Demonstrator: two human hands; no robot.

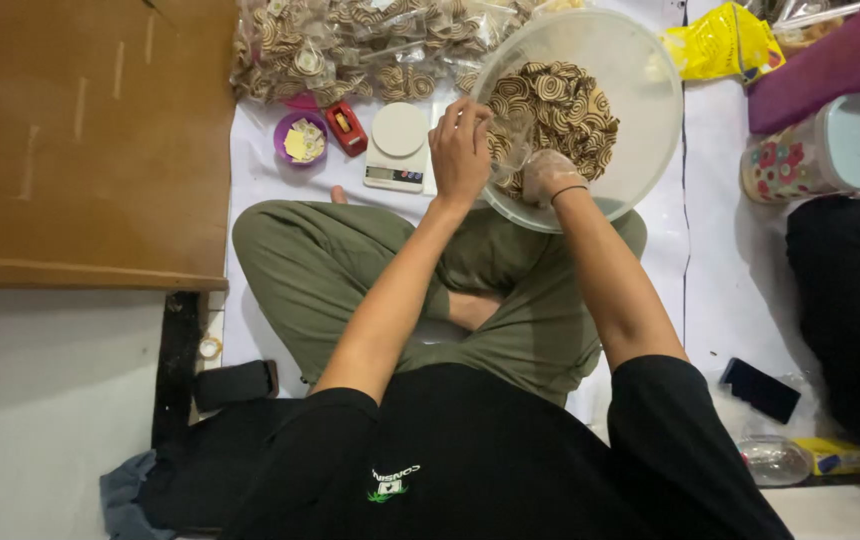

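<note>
Cookie bowl (640, 150) under both hands.

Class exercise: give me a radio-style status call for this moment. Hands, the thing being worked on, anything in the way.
Left hand grips bowl rim. Right hand, gloved, inside among spiral cookies. Scale beside bowl, nothing blocking.

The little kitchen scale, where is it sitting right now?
The white kitchen scale sits on the white floor sheet beyond the person's knees, between the red box and the big clear bowl of swirl cookies.
</note>
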